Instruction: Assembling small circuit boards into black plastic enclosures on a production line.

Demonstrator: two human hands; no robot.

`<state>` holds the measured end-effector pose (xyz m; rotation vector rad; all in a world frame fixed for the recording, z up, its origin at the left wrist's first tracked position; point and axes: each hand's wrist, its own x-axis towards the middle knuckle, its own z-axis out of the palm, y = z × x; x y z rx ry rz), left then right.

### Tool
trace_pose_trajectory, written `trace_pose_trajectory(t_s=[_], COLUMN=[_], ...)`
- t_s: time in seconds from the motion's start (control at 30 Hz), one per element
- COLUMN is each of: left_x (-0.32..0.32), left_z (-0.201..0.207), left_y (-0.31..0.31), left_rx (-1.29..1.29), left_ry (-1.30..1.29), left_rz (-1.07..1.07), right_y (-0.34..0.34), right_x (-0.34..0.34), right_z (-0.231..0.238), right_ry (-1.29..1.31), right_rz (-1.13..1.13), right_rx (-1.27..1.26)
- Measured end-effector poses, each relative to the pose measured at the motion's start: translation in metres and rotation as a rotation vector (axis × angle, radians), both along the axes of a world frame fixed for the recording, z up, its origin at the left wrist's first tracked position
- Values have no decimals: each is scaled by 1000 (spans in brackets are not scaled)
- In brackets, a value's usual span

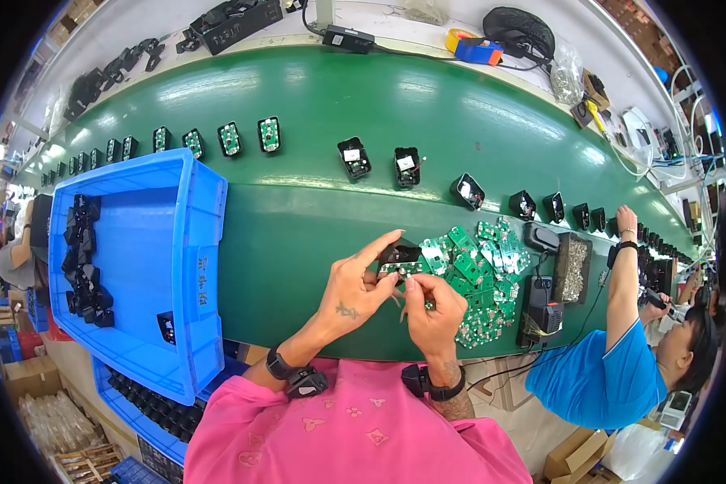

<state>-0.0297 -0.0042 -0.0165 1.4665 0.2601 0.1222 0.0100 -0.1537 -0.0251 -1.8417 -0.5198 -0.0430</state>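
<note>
In front of my chest, my left hand point(351, 292) grips a small black plastic housing point(398, 254), thumb and fingers closed around it. A green circuit board point(406, 267) shows at the housing's near side; whether it is seated inside cannot be made out. Close against it, my right hand point(436, 315) is closed in a pinch. Something small and shiny shows by its fingers, too small to name. Just right of the housing, a loose pile of green circuit boards point(480, 278) lies on the green table point(274, 214).
A row of black housings point(354, 157), some with green boards, runs along the table. At left stands a blue bin point(198, 282) with black parts. A box of small metal parts point(573, 270) and a black device point(540, 306) sit right. A co-worker's arm point(623, 278) reaches in.
</note>
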Motion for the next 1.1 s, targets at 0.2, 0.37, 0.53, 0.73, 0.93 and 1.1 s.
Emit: trace_pose_trajectory(t_s=[0.2, 0.37, 0.53, 0.73, 0.93, 1.1], left_x=[-3, -3, -4, -7, -9, -5], left_z=[-4, -3, -2, 1, 3, -4], left_y=[1, 0, 2, 5, 5, -2], left_rx=[88, 71, 77, 185, 415, 678], left_ry=[-58, -44, -45, -74, -91, -237], left_rz=[-16, -19, -25, -66, -50, 27], right_y=[-4, -6, -6, -9, 0, 1], right_x=[8, 6, 6, 5, 3, 4], right_z=[6, 8, 13, 10, 10, 5], right_ry=[-74, -67, 12, -37, -27, -80], right_rz=[93, 128, 122, 157, 134, 112], right_rx=[-128, -152, -180, -246, -271, -308])
